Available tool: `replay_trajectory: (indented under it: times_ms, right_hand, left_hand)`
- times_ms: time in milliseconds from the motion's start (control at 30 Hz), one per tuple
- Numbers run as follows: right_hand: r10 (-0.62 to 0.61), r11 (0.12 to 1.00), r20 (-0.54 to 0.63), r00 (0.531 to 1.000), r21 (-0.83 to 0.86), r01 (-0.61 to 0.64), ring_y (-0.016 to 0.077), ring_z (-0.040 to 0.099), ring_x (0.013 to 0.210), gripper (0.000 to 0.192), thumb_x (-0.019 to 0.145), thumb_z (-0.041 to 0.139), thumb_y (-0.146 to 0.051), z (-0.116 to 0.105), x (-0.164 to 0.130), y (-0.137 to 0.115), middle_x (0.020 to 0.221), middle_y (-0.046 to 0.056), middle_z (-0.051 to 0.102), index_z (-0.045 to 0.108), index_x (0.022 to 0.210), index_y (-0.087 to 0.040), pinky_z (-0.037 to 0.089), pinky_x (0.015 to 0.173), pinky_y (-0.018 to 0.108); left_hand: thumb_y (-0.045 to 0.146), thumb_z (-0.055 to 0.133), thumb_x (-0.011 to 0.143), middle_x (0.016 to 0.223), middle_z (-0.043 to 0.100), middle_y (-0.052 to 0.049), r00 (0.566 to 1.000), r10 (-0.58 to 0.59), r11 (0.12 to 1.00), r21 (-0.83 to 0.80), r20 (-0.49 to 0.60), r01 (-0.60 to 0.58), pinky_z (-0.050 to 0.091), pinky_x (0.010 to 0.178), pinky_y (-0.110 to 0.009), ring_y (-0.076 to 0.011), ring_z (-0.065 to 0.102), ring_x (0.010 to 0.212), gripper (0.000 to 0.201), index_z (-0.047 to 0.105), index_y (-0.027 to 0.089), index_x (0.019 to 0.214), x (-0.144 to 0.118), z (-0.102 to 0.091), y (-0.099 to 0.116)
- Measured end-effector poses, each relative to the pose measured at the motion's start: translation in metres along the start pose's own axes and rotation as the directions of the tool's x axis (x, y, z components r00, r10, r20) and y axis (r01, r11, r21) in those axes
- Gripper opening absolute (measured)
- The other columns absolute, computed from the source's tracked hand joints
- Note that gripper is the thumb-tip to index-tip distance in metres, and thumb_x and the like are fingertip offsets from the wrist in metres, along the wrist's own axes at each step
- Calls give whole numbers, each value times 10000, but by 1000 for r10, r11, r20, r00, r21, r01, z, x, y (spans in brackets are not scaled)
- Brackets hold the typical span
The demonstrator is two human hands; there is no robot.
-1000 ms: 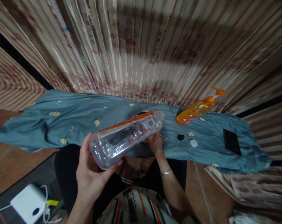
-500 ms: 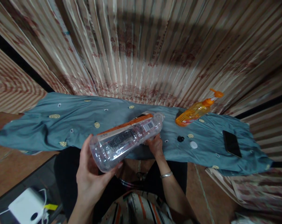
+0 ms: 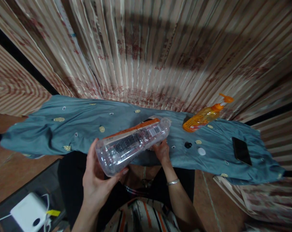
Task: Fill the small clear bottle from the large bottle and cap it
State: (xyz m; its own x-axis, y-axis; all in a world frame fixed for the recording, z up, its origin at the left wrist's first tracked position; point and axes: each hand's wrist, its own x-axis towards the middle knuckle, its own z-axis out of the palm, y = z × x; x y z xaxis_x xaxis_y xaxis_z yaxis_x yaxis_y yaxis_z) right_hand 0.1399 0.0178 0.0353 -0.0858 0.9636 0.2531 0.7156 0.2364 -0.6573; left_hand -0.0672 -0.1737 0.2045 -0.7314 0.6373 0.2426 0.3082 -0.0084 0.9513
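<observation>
A large clear plastic bottle (image 3: 133, 145) with an orange and black label is held tilted in front of me, its neck toward the upper right. My left hand (image 3: 97, 180) is wrapped around the bottle's base end. Under the neck end is my right hand (image 3: 162, 152), wearing a silver bracelet; its fingers go behind the bottle and are partly hidden. To the right of the neck, a small black cap (image 3: 188, 145) and a round white disc (image 3: 201, 151) lie on the teal cloth (image 3: 121, 117).
An orange pump bottle (image 3: 201, 118) stands at the back right of the cloth. A black phone (image 3: 242, 150) lies near the right end. A white box-shaped device (image 3: 28, 212) with cables sits on a dark surface at lower left. A striped curtain (image 3: 146, 58) hangs behind.
The whole view has shifted slightly. Both hands keep their hold on the clear bottle, and its tilt looks almost the same.
</observation>
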Motion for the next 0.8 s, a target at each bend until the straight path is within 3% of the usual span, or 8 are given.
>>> replay_trajectory:
  times_ms: [133, 333, 467, 633, 800]
  right_hand:
    - [129, 989, 8, 992, 75, -129, 466, 856, 1190, 674, 959, 766, -425, -3, 1, -8, 1283, 303, 863, 655, 1521, -71, 715, 991, 649]
    - [165, 977, 3, 986, 134, -164, 466, 854, 1220, 588, 926, 746, -388, -5, 3, -17, 1276, 281, 872, 698, 1446, -118, 724, 1003, 623]
    - [200, 973, 23, 980, 112, -201, 479, 852, 1232, 622, 894, 757, -359, -6, 3, -19, 1268, 303, 867, 688, 1447, -83, 721, 1024, 631]
    - [148, 984, 12, 989, 94, -148, 484, 847, 1217, 623, 928, 741, -385, -3, 2, -11, 1278, 314, 865, 682, 1466, -75, 710, 1010, 679]
    - [24, 1000, -20, 1000, 19, -23, 456, 866, 1145, 587, 965, 723, -381, 0, 0, -1, 1205, 254, 882, 696, 1480, -102, 738, 928, 628]
  left_hand:
    - [649, 1133, 597, 1668, 701, -172, 1000, -5, 1000, -13, 7, 5, 610, 1270, -507, -427, 693, 1560, 1209, 678, 265, 1650, 0, 0, 1]
    - [665, 1126, 598, 1657, 705, -169, 999, -33, 999, -23, 22, 34, 631, 1242, -500, -412, 734, 1505, 1220, 661, 273, 1655, 0, 1, 4]
    - [705, 1123, 579, 1605, 734, -176, 998, -54, 998, -38, 15, 55, 632, 1242, -512, -422, 742, 1488, 1255, 658, 255, 1654, -1, 2, 4]
    - [708, 1109, 607, 1593, 736, -180, 998, -60, 997, -40, 29, 61, 613, 1265, -529, -424, 736, 1499, 1247, 634, 243, 1663, -1, 3, 4]
    - [721, 1111, 590, 1622, 720, -169, 998, -59, 998, -23, 34, 60, 595, 1284, -518, -419, 715, 1528, 1251, 639, 260, 1654, 0, 0, 2]
